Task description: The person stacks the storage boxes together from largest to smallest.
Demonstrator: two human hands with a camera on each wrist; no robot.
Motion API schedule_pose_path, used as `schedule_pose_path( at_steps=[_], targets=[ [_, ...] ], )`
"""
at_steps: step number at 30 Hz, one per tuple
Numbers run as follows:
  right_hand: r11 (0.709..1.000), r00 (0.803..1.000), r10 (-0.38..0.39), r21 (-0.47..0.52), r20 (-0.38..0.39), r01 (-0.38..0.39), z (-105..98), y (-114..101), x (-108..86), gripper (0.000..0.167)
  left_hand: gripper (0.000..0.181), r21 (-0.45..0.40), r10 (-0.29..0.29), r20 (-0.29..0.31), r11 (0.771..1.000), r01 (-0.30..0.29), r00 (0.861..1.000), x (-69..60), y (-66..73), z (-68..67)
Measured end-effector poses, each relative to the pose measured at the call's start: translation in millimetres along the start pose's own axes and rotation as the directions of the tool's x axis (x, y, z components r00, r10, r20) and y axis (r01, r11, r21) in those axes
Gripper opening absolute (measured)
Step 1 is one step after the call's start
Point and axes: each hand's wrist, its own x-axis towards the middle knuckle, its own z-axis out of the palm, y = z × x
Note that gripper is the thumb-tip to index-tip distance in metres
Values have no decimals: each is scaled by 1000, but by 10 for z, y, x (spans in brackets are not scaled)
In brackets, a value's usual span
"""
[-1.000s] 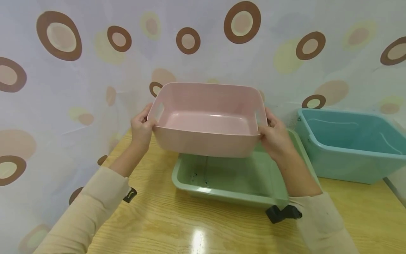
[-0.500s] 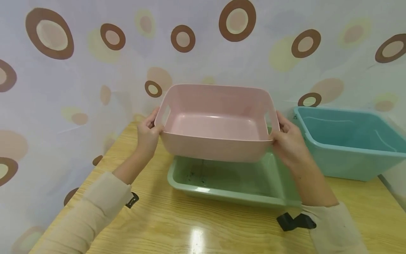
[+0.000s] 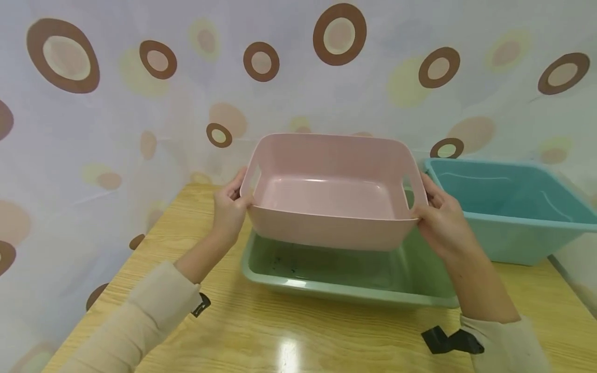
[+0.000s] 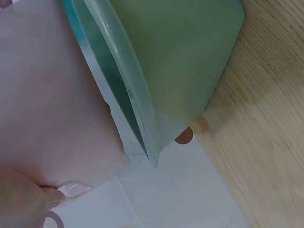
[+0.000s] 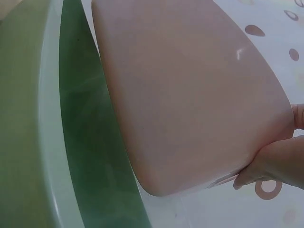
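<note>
A pink plastic basin (image 3: 326, 228) with a cut-out handle at each end is held up between both hands, its inside tipped toward me. At its left end the left hand (image 3: 229, 210) grips the rim by the handle hole. My right hand (image 3: 445, 223) grips the opposite end the same way, thumb at the front corner. Below and behind the pink basin is a wider green basin (image 3: 350, 298) on the table. In the right wrist view the pink basin (image 5: 190, 95) hangs above the green basin's opening, a gap showing between them.
A blue-green tub (image 3: 508, 238) stands on the wooden table (image 3: 224, 331) to the right, close to the right forearm. Small dark specks show in the green basin's left part. A patterned cloth (image 3: 289, 98) hangs behind the table and along its left side.
Both hands have carried the pink basin to the right and slightly down in the head view. The head view itself has shifted a little. The grip looks the same.
</note>
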Motion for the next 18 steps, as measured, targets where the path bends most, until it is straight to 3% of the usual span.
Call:
schedule_pose_path(
  at_steps=[7, 18],
  targets=[
    [1000, 1000, -10, -7, 18, 10, -134, 35, -102, 83, 73, -10, -18, 39, 1000, 18, 999, -47, -41, 96],
    [1000, 1000, -2, -7, -5, 2, -248, 153, -219, 81, 73, 28, -51, 46, 998, 50, 998, -106, -157, 184]
  ],
)
